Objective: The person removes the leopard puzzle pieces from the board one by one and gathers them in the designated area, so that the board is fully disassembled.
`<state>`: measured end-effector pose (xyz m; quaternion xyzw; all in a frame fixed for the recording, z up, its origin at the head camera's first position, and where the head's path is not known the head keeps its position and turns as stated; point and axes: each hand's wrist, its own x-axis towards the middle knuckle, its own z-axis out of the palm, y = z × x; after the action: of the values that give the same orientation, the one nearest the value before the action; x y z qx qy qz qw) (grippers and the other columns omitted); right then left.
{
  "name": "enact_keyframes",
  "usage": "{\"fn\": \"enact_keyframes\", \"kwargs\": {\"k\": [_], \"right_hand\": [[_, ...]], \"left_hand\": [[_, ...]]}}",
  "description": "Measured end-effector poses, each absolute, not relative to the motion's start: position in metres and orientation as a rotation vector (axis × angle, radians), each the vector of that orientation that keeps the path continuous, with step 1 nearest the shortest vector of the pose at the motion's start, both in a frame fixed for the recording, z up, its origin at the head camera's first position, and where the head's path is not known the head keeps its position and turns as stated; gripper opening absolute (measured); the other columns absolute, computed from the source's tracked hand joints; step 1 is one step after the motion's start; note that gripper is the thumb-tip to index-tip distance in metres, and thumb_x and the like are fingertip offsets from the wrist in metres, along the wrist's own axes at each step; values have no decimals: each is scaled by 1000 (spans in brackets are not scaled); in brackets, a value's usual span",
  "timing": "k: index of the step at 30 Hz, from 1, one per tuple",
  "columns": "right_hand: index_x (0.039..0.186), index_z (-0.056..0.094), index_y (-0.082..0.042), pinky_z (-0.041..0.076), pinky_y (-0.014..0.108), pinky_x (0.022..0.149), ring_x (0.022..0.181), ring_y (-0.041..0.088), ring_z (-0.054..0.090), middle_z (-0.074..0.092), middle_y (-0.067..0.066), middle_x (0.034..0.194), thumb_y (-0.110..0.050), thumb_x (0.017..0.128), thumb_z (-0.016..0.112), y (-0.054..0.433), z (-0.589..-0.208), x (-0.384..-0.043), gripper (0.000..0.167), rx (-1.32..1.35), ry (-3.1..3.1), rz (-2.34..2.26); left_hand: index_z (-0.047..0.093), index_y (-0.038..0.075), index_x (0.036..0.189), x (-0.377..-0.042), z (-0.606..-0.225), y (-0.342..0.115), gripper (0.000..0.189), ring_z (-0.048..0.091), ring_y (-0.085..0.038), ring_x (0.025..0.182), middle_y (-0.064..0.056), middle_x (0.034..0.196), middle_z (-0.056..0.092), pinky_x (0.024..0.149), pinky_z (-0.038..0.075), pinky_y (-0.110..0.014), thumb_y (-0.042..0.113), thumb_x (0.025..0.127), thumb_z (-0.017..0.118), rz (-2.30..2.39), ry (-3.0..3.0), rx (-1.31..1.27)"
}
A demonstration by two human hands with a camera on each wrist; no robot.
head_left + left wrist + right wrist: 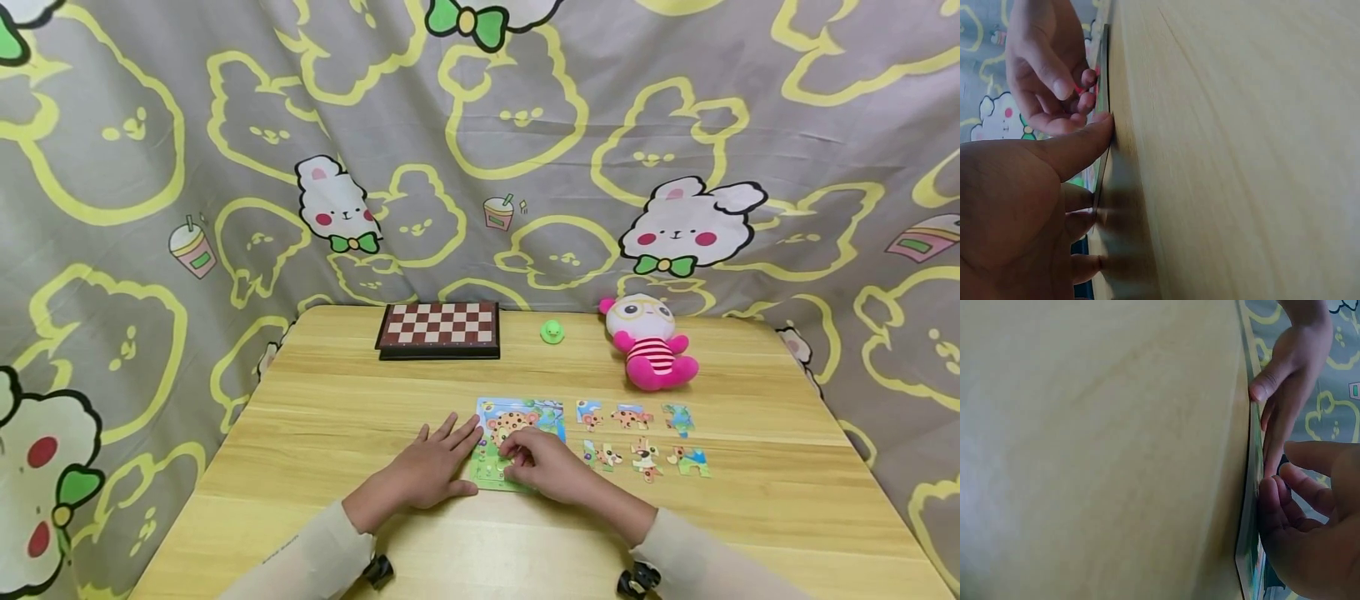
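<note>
A jigsaw puzzle board [491, 479] with a spotted cartoon animal lies flat on the table near its front. My left hand [431, 468] lies spread at the board's left side, its fingertips and thumb right at the edge. Over the board's lower middle, my right hand [551, 468] has loosely bent fingers. The right wrist view shows a gap between its thumb and index finger, nothing visible there, and its other fingertips [1268, 490] low at the board. Loose puzzle pieces [632, 416] lie in two rows just right of the board; part of the picture is hidden under my right hand.
Toward the back of the wooden table [300, 400] lies a checkered board-game box [438, 325]. A small green duck toy [552, 332] and a pink plush toy [652, 354] in a striped shirt sit to its right. A patterned curtain [420, 133] hangs behind the table.
</note>
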<state>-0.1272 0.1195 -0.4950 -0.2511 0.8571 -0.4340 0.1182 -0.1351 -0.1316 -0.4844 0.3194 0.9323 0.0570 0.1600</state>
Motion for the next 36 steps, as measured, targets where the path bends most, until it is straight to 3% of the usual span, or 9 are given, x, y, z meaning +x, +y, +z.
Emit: {"fn": "enact_keyframes", "kwargs": {"k": [11, 18, 25, 36], "right_hand": [[119, 69, -11, 45, 24, 67, 73, 5, 51, 59, -1, 93, -16, 87, 84, 112, -500, -129, 35, -731, 2591, -1194], [119, 69, -10, 49, 31, 79, 85, 10, 55, 63, -2, 106, -16, 83, 87, 106, -499, -131, 41, -718, 2657, -1108], [127, 65, -6, 47, 34, 79, 89, 15, 54, 60, -2, 102, -11, 83, 87, 102, -497, -133, 49, -654, 2610, -1109], [117, 63, -12, 45, 32, 76, 88, 16, 53, 59, -2, 99, -7, 80, 88, 102, -498, -137, 44, -675, 2566, -1164]], "left_hand": [[23, 16, 166, -135, -484, -131, 86, 14, -38, 158, -2, 174, 13, 116, 28, -70, 61, 100, 54, 166, 2664, 923], [23, 16, 166, -134, -484, -132, 86, 13, -38, 158, -2, 174, 13, 116, 27, -70, 61, 100, 54, 171, 2660, 917], [23, 15, 166, -134, -484, -132, 86, 13, -38, 158, -2, 174, 13, 116, 27, -70, 61, 100, 55, 165, 2665, 926], [23, 14, 166, -134, -484, -132, 86, 13, -39, 158, -3, 174, 13, 116, 27, -71, 60, 100, 55, 187, 2663, 922]]}}
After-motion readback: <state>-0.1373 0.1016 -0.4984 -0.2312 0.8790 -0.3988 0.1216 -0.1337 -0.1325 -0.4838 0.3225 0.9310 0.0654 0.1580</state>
